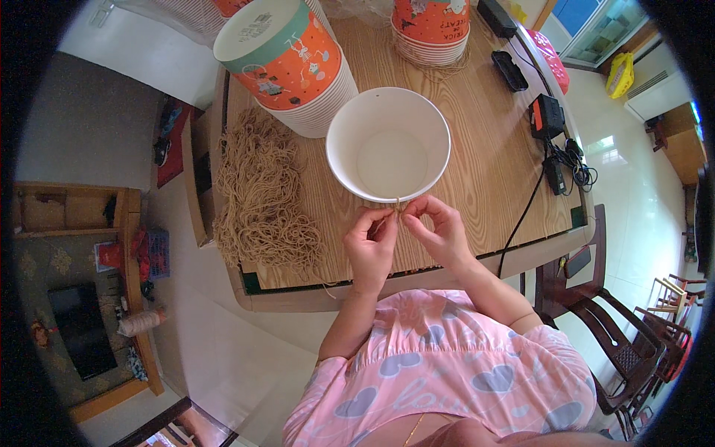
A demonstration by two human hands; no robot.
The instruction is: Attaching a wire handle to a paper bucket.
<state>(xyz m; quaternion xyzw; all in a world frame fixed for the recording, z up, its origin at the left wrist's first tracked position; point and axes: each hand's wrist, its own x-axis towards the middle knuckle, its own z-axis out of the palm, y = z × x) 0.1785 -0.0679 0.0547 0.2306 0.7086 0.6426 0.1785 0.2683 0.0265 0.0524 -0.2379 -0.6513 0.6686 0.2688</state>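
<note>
A white paper bucket (389, 153) stands on the wooden table with its open mouth toward me. At its near rim a short piece of tan twine (398, 203) passes over the edge. My left hand (372, 242) pinches the twine from the left, fingertips just below the rim. From the other side my right hand (441, 229) is closed in a pinch on the same twine. The fingertips almost meet, and whether a knot lies between them is hidden. Beside my left hand lies a big heap of loose tan strings (264, 194).
Behind the bucket rises a tall stack of nested orange-and-green paper buckets (298, 63), upside down. Another orange stack (430, 30) stands at the far edge. On the right lie a black power adapter (547, 117), coiled cables (572, 165) and a black tray-like object (509, 71).
</note>
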